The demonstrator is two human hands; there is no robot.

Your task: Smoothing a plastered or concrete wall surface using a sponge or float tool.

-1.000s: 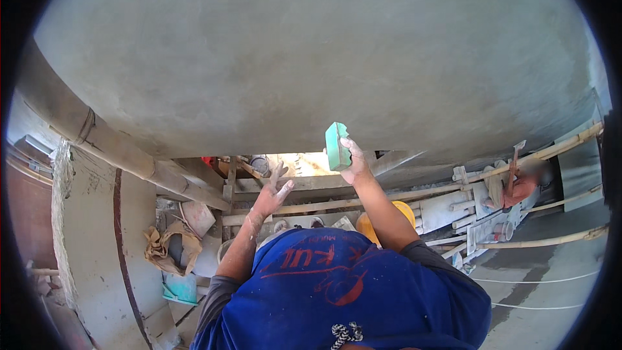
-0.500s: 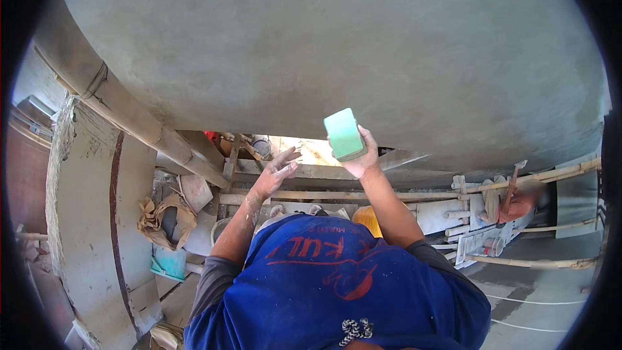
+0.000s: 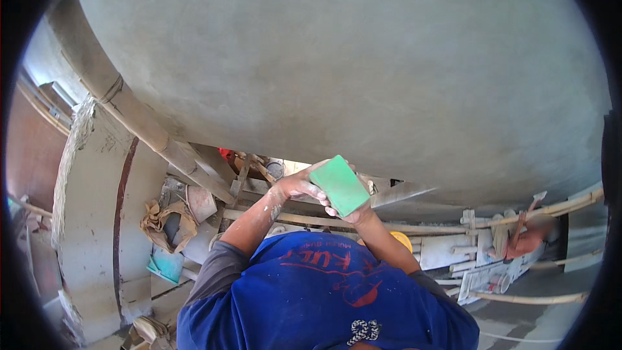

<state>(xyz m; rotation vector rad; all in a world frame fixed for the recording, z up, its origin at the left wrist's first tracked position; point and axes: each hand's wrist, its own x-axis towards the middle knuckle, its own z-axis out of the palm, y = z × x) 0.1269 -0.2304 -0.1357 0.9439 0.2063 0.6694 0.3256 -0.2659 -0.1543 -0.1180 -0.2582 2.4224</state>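
In the head view, the green block [image 3: 340, 185] is near the middle of the frame, just below the lower edge of the grey wall [image 3: 363, 58], its broad flat face turned up toward you. Your right hand [image 3: 361, 212] grasps it from below and behind, the palm by its lower right end and much of the hand hidden by the block. Your left hand [image 3: 299, 186] meets the block's left edge, its whitened fingers partly behind it; you cannot tell from here whether they grip it or only touch it. Your blue shirt [image 3: 337, 291] fills the bottom centre.

A thick bamboo pole [image 3: 146, 126] slants from the upper left toward the middle. At lower left are a crumpled brown paper sack [image 3: 151, 227], a pale bucket [image 3: 202, 203] beside it and a turquoise container [image 3: 166, 266] beneath. A bit of yellow bucket [image 3: 402, 241] shows past your right forearm. At right, a person in an orange-red top [image 3: 526, 241] is near bamboo rails [image 3: 531, 297].
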